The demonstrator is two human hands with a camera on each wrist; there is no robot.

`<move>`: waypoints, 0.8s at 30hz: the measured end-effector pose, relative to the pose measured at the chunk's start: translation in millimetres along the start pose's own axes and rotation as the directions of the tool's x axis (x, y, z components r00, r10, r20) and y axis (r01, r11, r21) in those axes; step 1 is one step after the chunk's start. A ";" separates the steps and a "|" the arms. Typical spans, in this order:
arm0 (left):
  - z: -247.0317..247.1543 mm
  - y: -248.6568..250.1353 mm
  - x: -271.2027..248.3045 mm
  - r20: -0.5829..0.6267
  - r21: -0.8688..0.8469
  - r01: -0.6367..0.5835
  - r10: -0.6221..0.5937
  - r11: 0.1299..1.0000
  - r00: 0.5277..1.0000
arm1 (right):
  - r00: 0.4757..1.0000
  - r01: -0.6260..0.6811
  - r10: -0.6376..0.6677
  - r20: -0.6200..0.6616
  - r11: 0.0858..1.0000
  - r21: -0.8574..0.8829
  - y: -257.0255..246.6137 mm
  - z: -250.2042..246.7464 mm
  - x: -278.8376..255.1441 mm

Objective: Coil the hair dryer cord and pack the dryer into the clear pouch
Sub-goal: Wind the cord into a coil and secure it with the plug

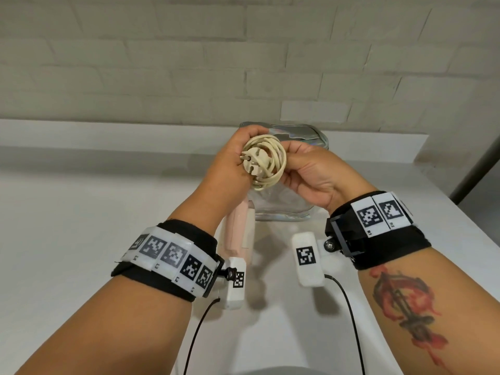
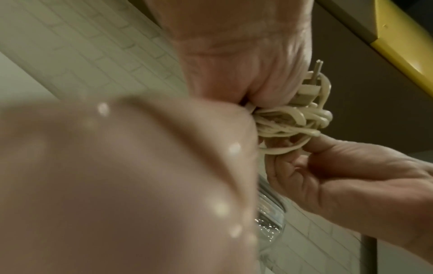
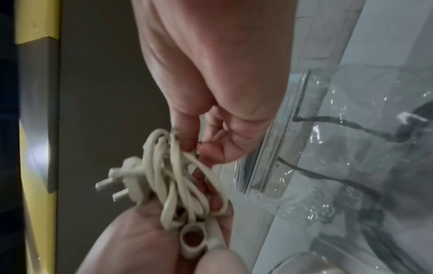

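The cream cord (image 1: 270, 163) is wound into a round coil with its plug (image 1: 254, 161) lying across the front, prongs pointing left. My left hand (image 1: 238, 155) grips the coil's left side, and the pink hair dryer (image 1: 238, 231) hangs down below that hand. My right hand (image 1: 305, 169) pinches the coil's right side between thumb and fingers. The coil (image 2: 290, 122) and plug (image 3: 131, 185) show in both wrist views, with the dryer body (image 2: 117, 185) filling the left wrist view. The clear pouch (image 1: 297, 209) stands on the counter right behind the hands, also seen as pouch (image 3: 328, 148).
A white counter (image 1: 94, 212) stretches to both sides, with a raised ledge (image 1: 108, 133) along a white brick wall (image 1: 189, 63). Black camera cables (image 1: 349, 315) hang from my wrists. The counter's right edge (image 1: 460, 209) drops off beside a dark gap.
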State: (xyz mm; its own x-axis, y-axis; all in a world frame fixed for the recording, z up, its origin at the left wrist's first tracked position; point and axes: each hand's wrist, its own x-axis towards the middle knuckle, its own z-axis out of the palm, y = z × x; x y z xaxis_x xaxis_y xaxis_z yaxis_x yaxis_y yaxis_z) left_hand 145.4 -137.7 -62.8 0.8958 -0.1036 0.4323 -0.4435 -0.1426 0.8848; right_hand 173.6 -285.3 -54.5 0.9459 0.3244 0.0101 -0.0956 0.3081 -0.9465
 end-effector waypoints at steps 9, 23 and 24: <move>2.7 5.2 5.9 -0.148 0.049 0.024 -0.016 0.999 0.989 | 0.949 0.312 -0.302 -0.086 0.941 0.129 9.2 19.3 -18.0; 1.9 3.4 9.2 -0.041 0.014 0.074 -0.073 0.997 0.996 | 0.894 0.388 -0.448 -0.017 0.793 -0.470 4.5 13.4 -17.8; 1.0 2.9 9.3 -0.036 -0.004 0.085 -0.085 0.996 0.996 | 0.892 0.387 -0.451 -0.027 0.792 -0.472 3.8 13.6 -17.5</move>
State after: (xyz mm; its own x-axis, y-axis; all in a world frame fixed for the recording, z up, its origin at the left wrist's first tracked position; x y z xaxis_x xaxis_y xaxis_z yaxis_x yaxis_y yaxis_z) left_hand 152.4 -140.1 -56.5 0.9307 -0.0553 0.3616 -0.3658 -0.1466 0.9191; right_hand 152.5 -277.6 -53.8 0.8952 0.1260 0.4275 0.4363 -0.0526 -0.8982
